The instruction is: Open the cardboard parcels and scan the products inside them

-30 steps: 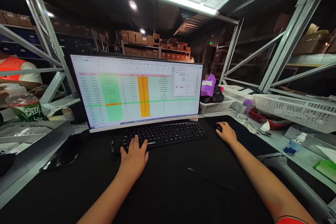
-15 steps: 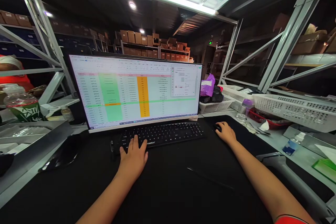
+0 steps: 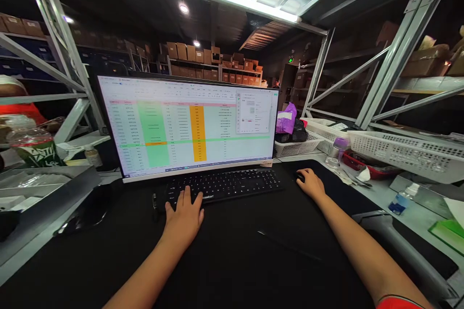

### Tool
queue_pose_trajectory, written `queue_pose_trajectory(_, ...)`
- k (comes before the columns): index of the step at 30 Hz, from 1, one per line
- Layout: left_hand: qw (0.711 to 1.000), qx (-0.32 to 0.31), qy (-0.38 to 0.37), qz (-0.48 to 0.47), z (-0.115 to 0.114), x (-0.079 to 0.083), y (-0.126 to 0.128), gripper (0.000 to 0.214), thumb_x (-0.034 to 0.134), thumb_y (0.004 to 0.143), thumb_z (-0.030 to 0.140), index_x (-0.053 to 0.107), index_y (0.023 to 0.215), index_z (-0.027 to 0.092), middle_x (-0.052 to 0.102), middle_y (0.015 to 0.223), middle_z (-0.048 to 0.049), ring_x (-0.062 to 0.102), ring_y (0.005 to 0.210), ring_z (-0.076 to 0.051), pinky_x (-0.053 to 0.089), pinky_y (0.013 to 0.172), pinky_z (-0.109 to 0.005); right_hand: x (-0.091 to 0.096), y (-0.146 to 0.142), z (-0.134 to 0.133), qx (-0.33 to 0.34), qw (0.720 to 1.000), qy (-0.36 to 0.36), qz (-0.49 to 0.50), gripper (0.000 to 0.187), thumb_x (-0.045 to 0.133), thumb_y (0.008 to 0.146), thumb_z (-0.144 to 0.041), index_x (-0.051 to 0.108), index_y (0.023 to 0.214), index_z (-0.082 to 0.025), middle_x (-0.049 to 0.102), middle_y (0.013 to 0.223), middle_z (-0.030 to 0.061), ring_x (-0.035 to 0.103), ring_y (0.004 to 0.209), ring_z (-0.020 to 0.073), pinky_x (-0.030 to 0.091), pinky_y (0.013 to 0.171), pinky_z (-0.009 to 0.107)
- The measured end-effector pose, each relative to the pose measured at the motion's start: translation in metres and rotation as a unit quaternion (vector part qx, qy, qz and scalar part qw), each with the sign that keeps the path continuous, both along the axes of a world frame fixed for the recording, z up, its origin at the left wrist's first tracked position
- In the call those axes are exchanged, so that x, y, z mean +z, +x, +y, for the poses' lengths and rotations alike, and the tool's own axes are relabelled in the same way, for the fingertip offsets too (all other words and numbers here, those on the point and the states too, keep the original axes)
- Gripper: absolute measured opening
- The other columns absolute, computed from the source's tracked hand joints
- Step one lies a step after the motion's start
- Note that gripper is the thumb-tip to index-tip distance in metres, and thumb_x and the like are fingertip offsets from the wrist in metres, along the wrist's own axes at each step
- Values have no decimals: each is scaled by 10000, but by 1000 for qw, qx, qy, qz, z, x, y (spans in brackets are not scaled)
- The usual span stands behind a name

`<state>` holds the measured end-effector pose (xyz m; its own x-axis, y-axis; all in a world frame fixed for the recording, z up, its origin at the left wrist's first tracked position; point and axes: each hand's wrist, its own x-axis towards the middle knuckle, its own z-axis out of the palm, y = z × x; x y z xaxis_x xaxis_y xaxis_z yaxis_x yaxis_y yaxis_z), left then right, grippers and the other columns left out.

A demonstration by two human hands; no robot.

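Observation:
My left hand [image 3: 184,215] rests with spread fingers on the lower left part of a black keyboard [image 3: 232,184]. On the dark mat to the right, my right hand [image 3: 311,184] is curled over a black computer mouse [image 3: 300,176], most of which it covers. Behind the keyboard stands a wide monitor [image 3: 217,125]. It shows a spreadsheet with a green column, an orange column and a green highlighted row, plus a small window at its right side. A small black object [image 3: 155,201] lies left of the keyboard.
White plastic baskets [image 3: 409,152] line the right side, one holding a purple package [image 3: 285,119]. A spray bottle [image 3: 402,200] stands nearby. At left are a large plastic bottle [image 3: 34,147] and a grey tray [image 3: 47,195]. Metal rack posts [image 3: 398,43] frame the desk; a person in red is far left.
Both hands stay in the same places. The view has shifted very slightly; the screen contents look the same.

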<state>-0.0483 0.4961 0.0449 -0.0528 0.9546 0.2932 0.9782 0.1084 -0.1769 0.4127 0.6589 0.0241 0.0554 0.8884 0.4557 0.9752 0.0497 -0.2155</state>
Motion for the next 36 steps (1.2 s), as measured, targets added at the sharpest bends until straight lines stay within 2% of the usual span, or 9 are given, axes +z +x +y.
queue_pose_trajectory(13,1000,-1,1,7,0,0,1,498,396,995,237,461,1485,181,290,1600,-267,360,1460,-377,370,1087,-663,1,-1,-1,-8,1000,-2,-4,368,578,888,-314,643,1247,-270,568,1310,57,615,1085,223,465,922,334)
queue_pose_trajectory(18,1000,-2,4,-15,-2,1,1,500,434,978,226,477,1473,183,294,1599,-266,356,1462,-382,349,1101,-673,3,-2,-6,-4,1000,-16,-4,410,569,884,-353,628,1277,-255,580,1303,72,624,1084,255,489,889,362)
queue_pose_trajectory(26,999,-6,3,-47,-5,4,2,513,459,960,221,475,1472,192,282,1605,-265,343,1471,-384,316,1118,-687,-2,2,0,44,999,-19,0,408,534,912,-375,608,1291,-244,576,1318,71,616,1129,247,489,963,376)
queue_pose_trajectory(31,999,-6,3,-52,-4,3,1,518,467,955,223,477,1472,204,281,1610,-253,337,1476,-379,317,1121,-685,-5,6,3,61,998,-18,6,408,501,934,-439,614,1289,-273,565,1345,65,623,1125,250,514,927,381)
queue_pose_trajectory(36,999,-7,7,-54,-4,3,1,515,474,953,227,485,1467,208,279,1612,-248,340,1473,-388,318,1121,-685,-7,7,6,71,997,-14,12,401,503,931,-440,624,1278,-279,574,1334,62,614,1154,249,505,967,384)
